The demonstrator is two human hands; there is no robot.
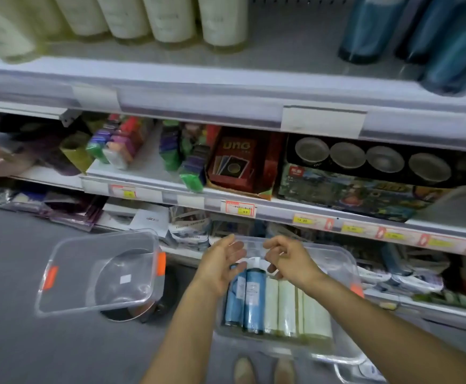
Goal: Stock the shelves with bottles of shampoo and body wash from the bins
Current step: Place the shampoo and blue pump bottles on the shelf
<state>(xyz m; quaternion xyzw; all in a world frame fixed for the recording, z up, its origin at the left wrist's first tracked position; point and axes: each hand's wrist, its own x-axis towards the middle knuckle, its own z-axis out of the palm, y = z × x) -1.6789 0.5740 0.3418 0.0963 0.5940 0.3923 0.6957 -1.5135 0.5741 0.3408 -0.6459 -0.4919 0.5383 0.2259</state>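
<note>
As both hands hang over the bin (pixel 334 261) at my feet, the step in hand is picking the next bottle out. Left hand (pixel 220 263): open, fingers fairly straight, palm turned inward, just beside the necks of the blue bottles (pixel 254 297). Right hand (pixel 290 259): fingers curled right at the white pump heads (pixel 255 261); I can't tell if they have closed on one or hold nothing. The bottles all lie flat, side by side, pumps pointing toward the shelving. Two blue ones are on the left, with cream bottles (pixel 287 306) packed against them on the right. A second bin (pixel 68 286) sits to the left, nothing visible in it.

Doing it well, my judgement: don't lift by the pump alone, since it may twist or pop. Wrap the body of one blue bottle near its neck and let the left hand steady the neighbour so the row doesn't roll. The bottles look smooth and likely slippery, so use a full-hand grip. Then stand it upright on the top shelf (pixel 281 45), where a bare gap sits between the shelved cream row (pixel 171 20) and the shelved blue row (pixel 370 29). Blue goes by blue. The risk is knocking over the standing ones while sliding it in. Several bottles are left in the bin, so the task is not finished.
</note>
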